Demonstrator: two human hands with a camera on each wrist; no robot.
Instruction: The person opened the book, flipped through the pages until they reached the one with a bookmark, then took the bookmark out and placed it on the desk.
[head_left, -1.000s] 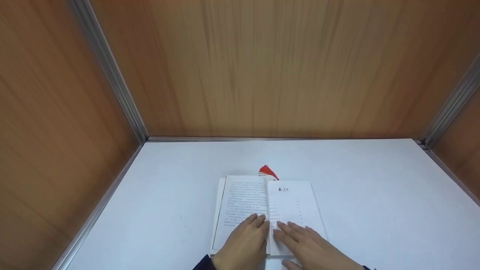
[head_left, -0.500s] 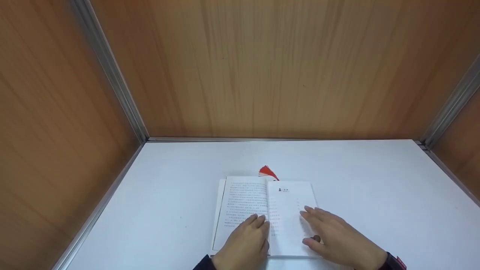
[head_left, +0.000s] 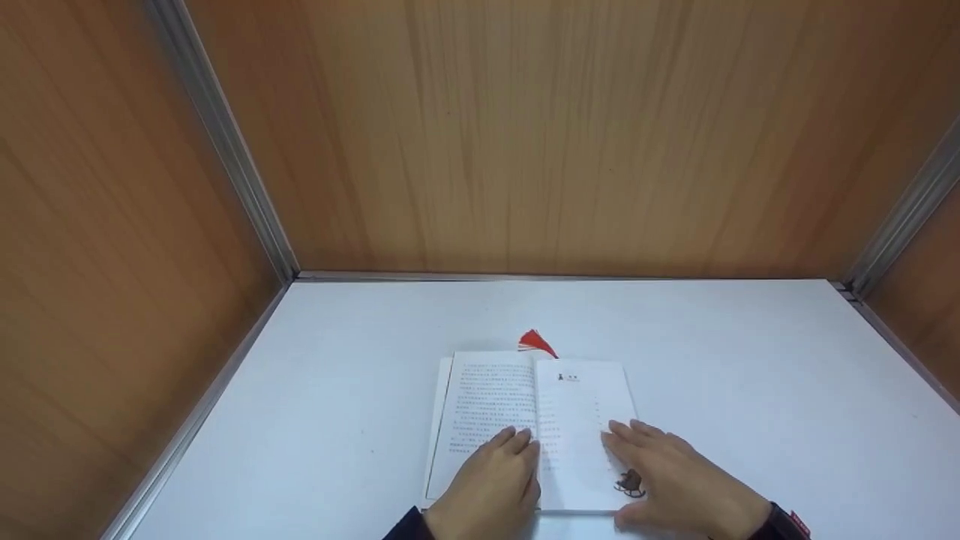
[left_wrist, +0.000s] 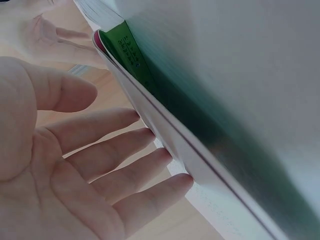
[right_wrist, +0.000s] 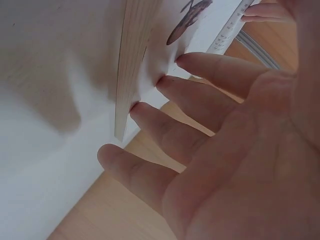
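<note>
The left hand [head_left: 491, 480] lies flat on the printed page, fingers straight and close together, tips touching the paper next to the fold. That push looks like what keeps the page down. In the left wrist view its fingers [left_wrist: 125, 165] are spread a little and hold nothing.

The right hand [head_left: 679, 480] lies flat too, fingers straight, on the nearly blank page at about 3 o'clock from the left hand. In the right wrist view its fingertips [right_wrist: 165, 85] meet the page near its outer edge, by a small dark drawing [head_left: 630, 484].

The open book [head_left: 529, 405] rests on the white table [head_left: 750, 375], close to the near edge. A red tassel [head_left: 536, 343] pokes out at 12 o'clock from the fold.

I count two hands, one book, one tassel, one small drawing.
</note>
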